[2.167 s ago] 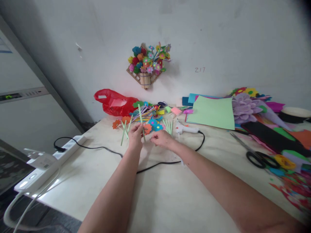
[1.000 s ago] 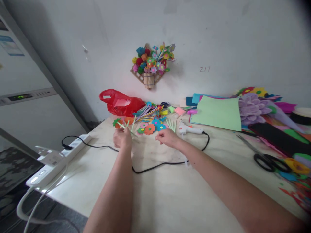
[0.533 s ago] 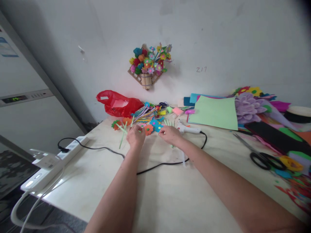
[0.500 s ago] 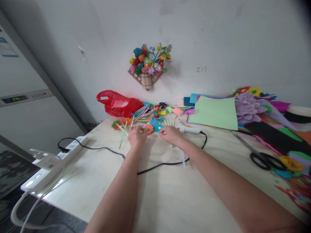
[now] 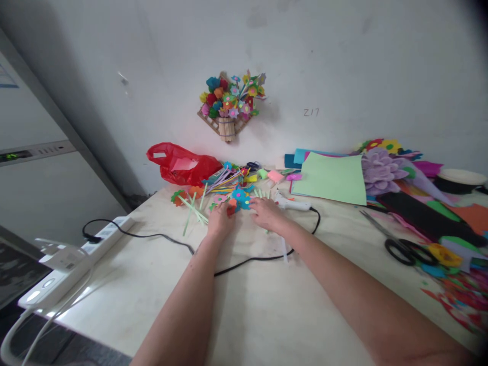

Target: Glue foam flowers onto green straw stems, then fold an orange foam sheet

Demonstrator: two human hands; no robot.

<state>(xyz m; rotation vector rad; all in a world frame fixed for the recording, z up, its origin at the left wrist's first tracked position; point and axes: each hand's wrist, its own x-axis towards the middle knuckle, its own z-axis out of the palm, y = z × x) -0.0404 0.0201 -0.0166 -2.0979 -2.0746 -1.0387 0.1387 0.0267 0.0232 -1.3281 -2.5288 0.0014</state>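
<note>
My left hand (image 5: 220,219) rests on the table with its fingertips pinched on a small orange foam flower (image 5: 231,207). Stretched out flat beside it, my right hand (image 5: 267,213) points its fingers at a blue foam flower (image 5: 241,197) and holds nothing. Just left of my left hand lie several loose pale green strips (image 5: 191,210). Behind both hands is a heap of coloured foam flowers and sticks (image 5: 229,180).
A white glue gun (image 5: 292,204) lies right of my right hand, its black cord (image 5: 251,258) looping across the table. Black scissors (image 5: 404,249), a green sheet (image 5: 330,178), a purple paper flower (image 5: 379,170), a red bag (image 5: 179,165), a power strip (image 5: 72,254) and a wall flower basket (image 5: 229,104) surround them.
My left hand laid the green stick down among the strips and moved right to the orange flower. My right hand slid forward towards the blue flower.
</note>
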